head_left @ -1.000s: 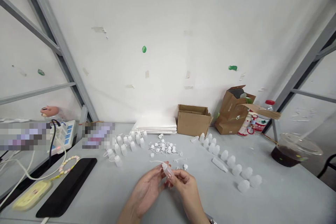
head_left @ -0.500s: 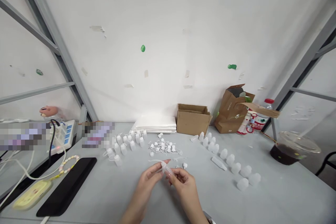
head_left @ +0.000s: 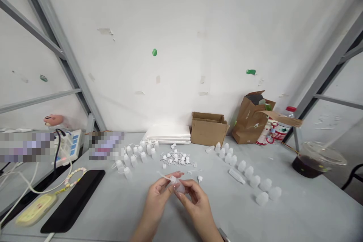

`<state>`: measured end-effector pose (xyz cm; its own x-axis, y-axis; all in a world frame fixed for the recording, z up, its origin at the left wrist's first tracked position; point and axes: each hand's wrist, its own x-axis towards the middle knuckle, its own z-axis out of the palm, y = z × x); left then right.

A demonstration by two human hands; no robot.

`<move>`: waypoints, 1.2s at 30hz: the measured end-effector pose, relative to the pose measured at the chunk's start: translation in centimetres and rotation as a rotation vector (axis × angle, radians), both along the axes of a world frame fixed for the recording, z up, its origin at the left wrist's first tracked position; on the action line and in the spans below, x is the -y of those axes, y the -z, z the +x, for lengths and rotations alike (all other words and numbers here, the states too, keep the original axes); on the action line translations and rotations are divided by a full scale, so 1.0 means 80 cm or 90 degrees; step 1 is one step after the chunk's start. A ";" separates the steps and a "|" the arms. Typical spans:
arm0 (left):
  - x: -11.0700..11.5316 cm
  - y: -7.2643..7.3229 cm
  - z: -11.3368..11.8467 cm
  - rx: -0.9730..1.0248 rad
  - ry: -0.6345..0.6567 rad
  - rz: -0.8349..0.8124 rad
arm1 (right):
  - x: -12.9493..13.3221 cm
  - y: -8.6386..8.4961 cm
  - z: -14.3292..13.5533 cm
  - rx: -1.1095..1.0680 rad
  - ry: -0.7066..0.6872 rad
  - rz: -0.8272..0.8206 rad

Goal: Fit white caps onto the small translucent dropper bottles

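Observation:
In front of me, low over the table, both hands hold one small translucent squeeze bottle (head_left: 180,187). A white cap (head_left: 172,179) with a thin tail sits at its upper left end, and the bottle is tilted. My left hand (head_left: 158,199) is closed around the cap end, thumb and fingers pinching. My right hand (head_left: 196,201) grips the body from the right, its fingertips close to the left thumb. The fingers hide part of the bottle, so I cannot tell how firmly the cap is seated. Just beyond lies a heap of loose white caps (head_left: 176,156).
Several capped bottles (head_left: 134,161) stand at left; uncapped bottles (head_left: 241,166) form a slanting row at right, beside one lying bottle (head_left: 236,176). Behind are a white stack (head_left: 167,135), a cardboard box (head_left: 208,131) and a paper bag (head_left: 246,123). A drink cup (head_left: 307,164) stands far right, a black pad (head_left: 73,201) left.
My hands have drawn closer together around the bottle. The cap end has shifted slightly left and down, and more of the bottle's body is covered by my fingers.

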<state>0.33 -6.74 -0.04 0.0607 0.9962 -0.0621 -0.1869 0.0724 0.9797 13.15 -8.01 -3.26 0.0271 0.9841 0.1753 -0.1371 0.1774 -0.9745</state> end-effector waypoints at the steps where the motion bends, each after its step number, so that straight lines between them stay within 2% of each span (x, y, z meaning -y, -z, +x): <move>1: -0.001 0.002 -0.003 0.005 0.012 0.014 | 0.000 -0.002 0.001 -0.028 -0.027 -0.006; 4: -0.002 0.004 -0.012 0.022 0.072 0.042 | -0.001 -0.007 0.003 -0.094 -0.105 -0.025; 7: -0.001 0.004 -0.012 0.047 0.120 0.030 | -0.004 -0.008 0.004 -0.088 -0.143 -0.029; 9: 0.002 0.000 -0.006 0.060 0.125 0.017 | -0.004 -0.006 0.003 -0.071 -0.120 -0.034; 13: 0.011 -0.009 0.010 0.087 0.069 -0.004 | -0.002 -0.001 0.000 -0.053 -0.011 -0.027; 17: 0.021 -0.011 0.018 0.133 0.030 -0.035 | 0.002 0.005 -0.003 0.049 0.062 0.031; 21: 0.022 -0.003 0.018 0.166 0.031 -0.066 | 0.004 0.008 -0.004 0.115 0.070 0.097; 25: 0.020 0.003 0.018 0.190 0.037 -0.058 | 0.003 0.008 -0.004 0.139 0.078 0.106; 36: 0.021 0.001 0.022 0.199 0.021 -0.060 | 0.003 0.008 -0.004 0.153 0.091 0.127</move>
<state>2.11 -8.40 -0.14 0.1231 0.9843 -0.1266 -0.4734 0.1704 0.8642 12.82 -8.29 -3.86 0.0964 0.9193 0.3816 0.1324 0.3681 -0.9203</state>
